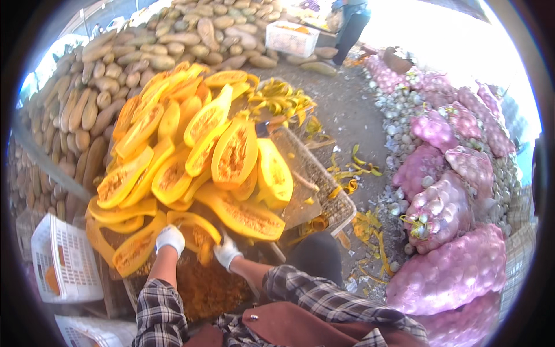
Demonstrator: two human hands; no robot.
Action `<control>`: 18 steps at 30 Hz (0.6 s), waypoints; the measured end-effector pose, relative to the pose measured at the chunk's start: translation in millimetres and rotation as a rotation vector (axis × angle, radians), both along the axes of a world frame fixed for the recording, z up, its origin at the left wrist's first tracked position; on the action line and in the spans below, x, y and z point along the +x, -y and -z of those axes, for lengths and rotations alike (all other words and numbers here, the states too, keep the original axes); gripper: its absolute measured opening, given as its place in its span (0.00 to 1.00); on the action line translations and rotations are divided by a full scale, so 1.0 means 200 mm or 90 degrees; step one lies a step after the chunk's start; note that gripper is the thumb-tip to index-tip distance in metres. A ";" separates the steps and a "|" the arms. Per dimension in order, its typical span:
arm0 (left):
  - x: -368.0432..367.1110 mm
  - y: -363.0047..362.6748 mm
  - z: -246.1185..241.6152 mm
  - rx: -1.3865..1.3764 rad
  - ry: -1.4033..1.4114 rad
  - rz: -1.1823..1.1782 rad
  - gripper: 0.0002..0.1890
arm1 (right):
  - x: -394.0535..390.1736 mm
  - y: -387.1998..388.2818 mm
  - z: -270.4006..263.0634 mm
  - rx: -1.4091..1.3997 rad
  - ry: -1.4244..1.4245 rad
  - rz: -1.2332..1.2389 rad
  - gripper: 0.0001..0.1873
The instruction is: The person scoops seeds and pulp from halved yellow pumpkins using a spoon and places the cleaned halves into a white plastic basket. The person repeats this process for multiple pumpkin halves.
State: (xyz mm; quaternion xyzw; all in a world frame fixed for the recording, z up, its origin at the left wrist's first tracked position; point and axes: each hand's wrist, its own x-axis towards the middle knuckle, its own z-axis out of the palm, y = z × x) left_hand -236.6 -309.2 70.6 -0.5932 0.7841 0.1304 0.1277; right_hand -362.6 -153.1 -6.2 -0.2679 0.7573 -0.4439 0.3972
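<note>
My left hand, in a white glove, grips the left end of a halved orange squash with its hollow towards me. Close against the right end of that half is my right hand, also gloved and with its fingers curled. Whether it holds a tool or the rind is hidden. Stringy pulp and seeds hang from the hollow between both hands. Below them lies a mass of brown-orange squash pulp. Peeled squash halves are heaped just beyond my hands, many with seeds still inside.
A tray with a board borders the heap at right, near peel scraps. White plastic crates stand at left. Whole squashes are piled behind. Pink net sacks of onions or garlic line the right. A person stands at the back.
</note>
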 end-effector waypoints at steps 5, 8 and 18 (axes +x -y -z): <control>-0.17 -0.07 -0.01 0.032 0.076 -0.032 0.18 | -0.03 -0.04 -0.04 -0.014 0.035 0.021 0.40; -0.15 -0.15 -0.01 0.062 0.104 0.035 0.18 | -0.01 -0.05 -0.09 0.016 0.041 0.011 0.40; 0.08 -0.45 0.02 0.090 -0.116 0.118 0.20 | 0.00 -0.07 0.15 -0.142 0.095 0.046 0.38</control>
